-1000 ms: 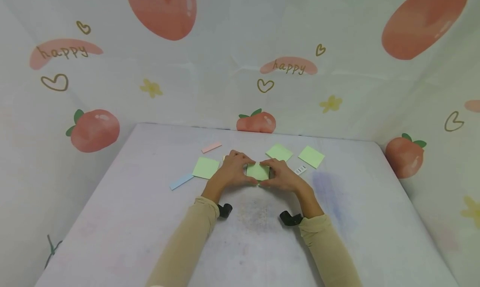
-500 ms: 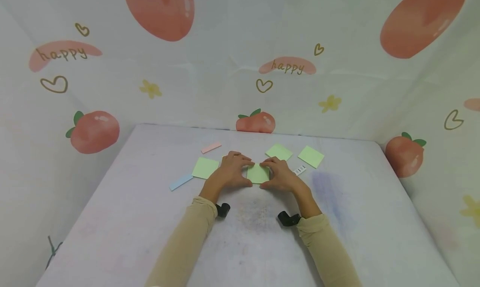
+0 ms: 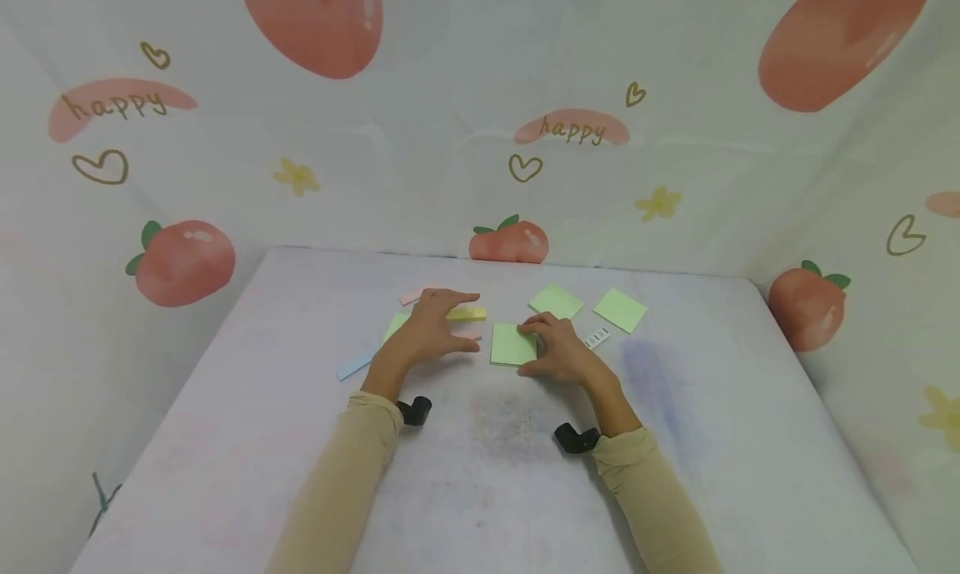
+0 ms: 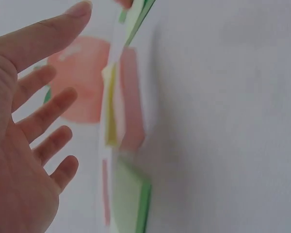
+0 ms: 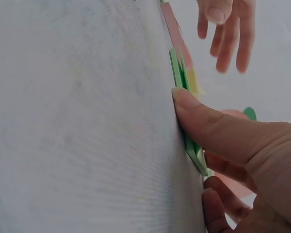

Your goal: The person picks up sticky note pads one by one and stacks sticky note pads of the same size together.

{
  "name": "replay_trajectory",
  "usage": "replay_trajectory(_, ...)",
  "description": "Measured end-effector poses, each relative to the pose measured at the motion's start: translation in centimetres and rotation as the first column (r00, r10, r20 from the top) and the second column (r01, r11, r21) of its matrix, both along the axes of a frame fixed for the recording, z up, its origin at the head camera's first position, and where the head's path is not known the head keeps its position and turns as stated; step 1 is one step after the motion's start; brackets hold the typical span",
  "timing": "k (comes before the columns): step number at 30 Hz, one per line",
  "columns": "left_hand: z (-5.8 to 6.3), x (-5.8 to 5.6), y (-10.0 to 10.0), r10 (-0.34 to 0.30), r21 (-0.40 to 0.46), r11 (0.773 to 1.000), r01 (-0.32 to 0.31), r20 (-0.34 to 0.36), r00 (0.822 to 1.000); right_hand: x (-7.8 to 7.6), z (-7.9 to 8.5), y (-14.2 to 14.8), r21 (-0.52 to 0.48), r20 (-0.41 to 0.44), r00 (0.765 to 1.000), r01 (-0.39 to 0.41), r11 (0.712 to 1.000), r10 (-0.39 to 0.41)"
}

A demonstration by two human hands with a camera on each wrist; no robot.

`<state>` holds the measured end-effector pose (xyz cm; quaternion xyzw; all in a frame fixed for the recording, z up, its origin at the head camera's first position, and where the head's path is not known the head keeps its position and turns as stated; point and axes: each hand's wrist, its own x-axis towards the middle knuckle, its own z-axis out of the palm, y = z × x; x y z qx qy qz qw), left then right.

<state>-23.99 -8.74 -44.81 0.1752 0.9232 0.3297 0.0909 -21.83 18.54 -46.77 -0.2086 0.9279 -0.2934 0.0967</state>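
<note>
A square pad of green sticky notes (image 3: 510,345) lies in the middle of the table. My right hand (image 3: 564,353) grips its right side, the thumb at the near edge and the fingers at the far edge. The right wrist view shows that thumb against the side of the green layers (image 5: 193,150). To the left, my left hand (image 3: 423,331) hovers with fingers spread and nothing in them. Behind it show a yellow strip (image 3: 468,314) and a bit of pink (image 3: 472,336). Another green pad (image 3: 393,326) is partly hidden by this hand.
Two more green pads (image 3: 556,301) lie at the back right. A white strip with dark marks (image 3: 598,338) is beside my right hand. On the left are a blue strip (image 3: 353,365) and a pink strip (image 3: 415,296). A fruit-print cloth (image 3: 420,182) hangs behind the table.
My left hand has let go of the middle green pad and moved left, uncovering the yellow strip and the bit of pink. The right hand has stayed at the pad.
</note>
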Motion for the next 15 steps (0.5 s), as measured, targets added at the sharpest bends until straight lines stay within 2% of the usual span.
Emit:
replay_trajectory(7, 1.1, 0.4, -3.0, 0.067, 0.054, 0.996, -0.069, 0.033, 0.997, 0.1, 0.3, 0.0, 0.020, 0.005, 1.000, -0.017, 1.000, 0.017)
replay_trajectory(15, 0.5, 0.8, -6.1, 0.123, 0.047, 0.991, -0.125, 0.054, 0.991, 0.3, 0.2, 0.1, 0.021, -0.014, 1.000, -0.020, 1.000, 0.021)
